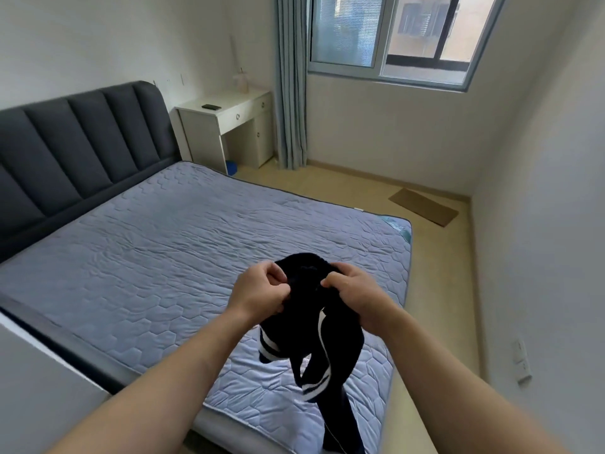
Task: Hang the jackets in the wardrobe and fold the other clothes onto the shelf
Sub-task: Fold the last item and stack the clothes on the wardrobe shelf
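Observation:
A dark navy garment (330,342) with white stripes hangs bunched in the air above the near corner of the bed (170,250). My left hand (262,291) pinches its upper left part with curled fingers. My right hand (355,294) grips its upper right part. The lower end of the cloth trails down past the mattress edge. No wardrobe or shelf is in view.
A white desk (229,126) stands beyond the bed beside a blue-grey curtain (291,93) and a window. The dark padded headboard (82,149) is at the left. A brown mat (424,206) lies on the floor by the far wall. A white surface (32,388) sits at the near left.

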